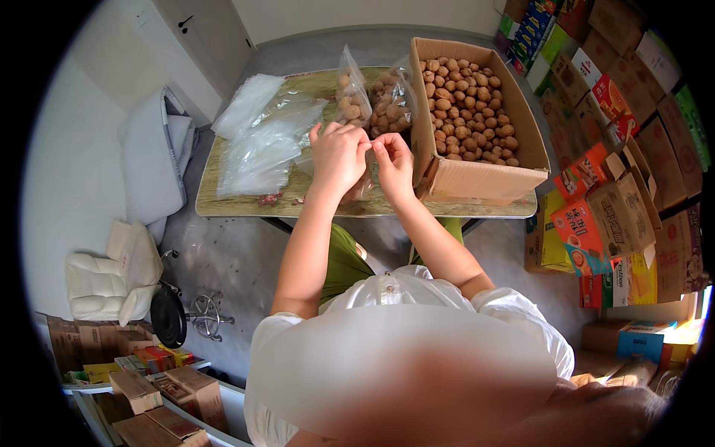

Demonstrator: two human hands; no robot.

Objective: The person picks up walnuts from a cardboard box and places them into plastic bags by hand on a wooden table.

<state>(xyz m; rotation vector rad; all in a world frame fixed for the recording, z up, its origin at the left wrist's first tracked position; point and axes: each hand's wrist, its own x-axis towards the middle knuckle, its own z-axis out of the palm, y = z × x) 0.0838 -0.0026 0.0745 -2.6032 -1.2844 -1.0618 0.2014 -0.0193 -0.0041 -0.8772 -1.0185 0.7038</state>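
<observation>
Close together over the table [246, 207], my left hand [339, 160] and my right hand [393, 162] both pinch the top edge of a clear plastic bag [360, 188]. My hands cover most of this bag; brownish contents show through it below them. Two more clear bags stand just beyond: a filled bag of walnuts [352, 97] and another bag of walnuts [391, 104]. Right of my right hand is an open cardboard box [477, 179] holding many loose walnuts [469, 108]. Flat, empty plastic bags [261, 149] lie spread out left of my left hand.
Stacked cartons [618, 186] line the right side. A white chair [115, 276] and a round black stool seat [169, 316] are at the left. Folded grey padding [153, 156] leans on the wall. Cardboard boxes [167, 395] fill the lower left corner.
</observation>
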